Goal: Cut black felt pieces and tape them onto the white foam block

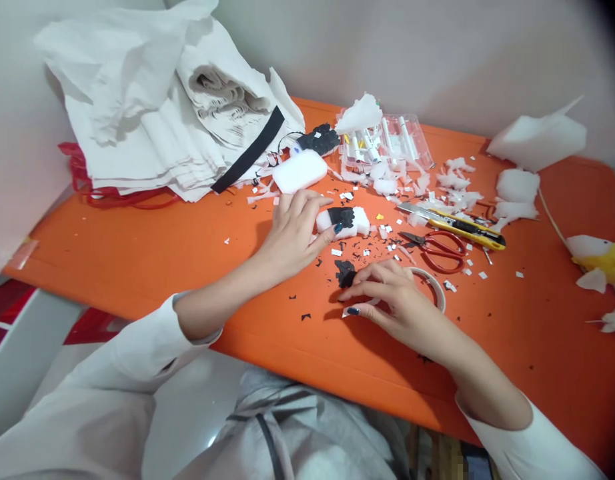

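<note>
A white foam piece [359, 223] with a torn black patch [341, 217] lies on the orange table. My left hand [298, 230] grips its left end, thumb on the near side and fingers over the top. Nearer to me, my right hand [390, 297] hovers low over the table with fingers bent and apart. One of its fingertips meets a crumpled black scrap [344, 272]. A small white bit shows by the right thumb. Partly hidden behind that hand is a tape roll [437, 290].
Red-handled scissors [443, 252] and a yellow utility knife [467, 230] lie to the right. Behind are a white foam block [300, 172], a clear marker box [420, 140], a black strip [252, 150] and stacked white sheets [152, 153]. Small scraps litter the table [297, 347].
</note>
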`<move>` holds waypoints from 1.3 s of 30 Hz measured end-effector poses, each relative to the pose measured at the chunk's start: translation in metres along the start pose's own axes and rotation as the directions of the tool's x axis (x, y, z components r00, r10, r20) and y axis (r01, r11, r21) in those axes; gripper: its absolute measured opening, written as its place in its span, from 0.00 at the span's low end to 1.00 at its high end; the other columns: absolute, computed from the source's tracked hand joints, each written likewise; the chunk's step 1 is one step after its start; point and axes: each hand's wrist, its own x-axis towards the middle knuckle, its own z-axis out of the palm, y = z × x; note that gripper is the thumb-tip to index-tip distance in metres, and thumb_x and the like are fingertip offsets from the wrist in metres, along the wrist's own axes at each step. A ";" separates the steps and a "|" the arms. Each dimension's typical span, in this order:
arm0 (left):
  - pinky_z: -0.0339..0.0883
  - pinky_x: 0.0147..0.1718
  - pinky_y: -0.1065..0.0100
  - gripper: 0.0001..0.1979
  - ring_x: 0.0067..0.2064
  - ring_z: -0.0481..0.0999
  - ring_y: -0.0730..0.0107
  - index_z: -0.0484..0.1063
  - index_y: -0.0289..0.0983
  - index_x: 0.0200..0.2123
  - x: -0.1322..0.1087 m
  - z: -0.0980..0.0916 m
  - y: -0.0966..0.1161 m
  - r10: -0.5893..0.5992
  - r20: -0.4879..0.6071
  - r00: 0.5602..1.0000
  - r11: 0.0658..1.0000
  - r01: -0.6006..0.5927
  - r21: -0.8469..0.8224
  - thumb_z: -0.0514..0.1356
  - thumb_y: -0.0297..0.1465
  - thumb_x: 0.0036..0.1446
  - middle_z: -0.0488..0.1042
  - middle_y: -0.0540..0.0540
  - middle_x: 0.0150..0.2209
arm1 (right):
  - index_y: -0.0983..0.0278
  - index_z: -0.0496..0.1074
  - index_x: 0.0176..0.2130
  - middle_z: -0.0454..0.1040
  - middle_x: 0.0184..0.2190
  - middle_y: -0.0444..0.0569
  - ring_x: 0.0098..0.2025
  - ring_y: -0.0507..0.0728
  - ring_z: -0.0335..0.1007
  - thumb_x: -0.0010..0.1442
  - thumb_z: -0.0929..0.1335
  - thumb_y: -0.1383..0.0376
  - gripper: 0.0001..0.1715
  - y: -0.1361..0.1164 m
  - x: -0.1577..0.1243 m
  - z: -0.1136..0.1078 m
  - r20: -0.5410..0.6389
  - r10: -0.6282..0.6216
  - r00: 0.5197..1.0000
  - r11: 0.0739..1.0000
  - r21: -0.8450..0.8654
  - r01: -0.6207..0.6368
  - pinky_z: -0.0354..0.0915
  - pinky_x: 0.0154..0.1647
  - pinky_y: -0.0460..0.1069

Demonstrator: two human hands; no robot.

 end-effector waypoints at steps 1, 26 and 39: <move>0.53 0.58 0.52 0.21 0.57 0.58 0.52 0.62 0.37 0.57 0.000 0.000 0.000 0.005 -0.002 1.000 1.000 -0.005 0.000 0.52 0.39 0.64 0.64 0.40 0.55 | 0.53 0.76 0.41 0.72 0.42 0.47 0.47 0.60 0.63 0.64 0.67 0.62 0.07 0.000 0.001 0.000 0.010 -0.003 1.000 1.000 -0.007 0.003 0.56 0.48 0.57; 0.55 0.57 0.54 0.18 0.54 0.59 0.54 0.63 0.37 0.56 -0.004 -0.003 0.008 0.014 0.040 0.999 1.000 -0.014 -0.023 0.52 0.34 0.63 0.64 0.41 0.55 | 0.60 0.73 0.36 0.75 0.29 0.44 0.30 0.54 0.69 0.64 0.63 0.64 0.08 0.008 0.006 -0.009 -0.095 0.298 0.950 0.953 0.085 -0.291 0.62 0.33 0.49; 0.57 0.56 0.53 0.19 0.53 0.61 0.54 0.64 0.38 0.55 -0.006 -0.002 0.010 0.027 0.031 0.999 1.000 -0.027 -0.006 0.53 0.32 0.62 0.65 0.41 0.54 | 0.60 0.70 0.31 0.76 0.24 0.44 0.24 0.54 0.69 0.58 0.65 0.62 0.06 0.000 0.022 -0.012 -0.046 0.418 0.907 0.904 -0.076 -0.420 0.56 0.24 0.47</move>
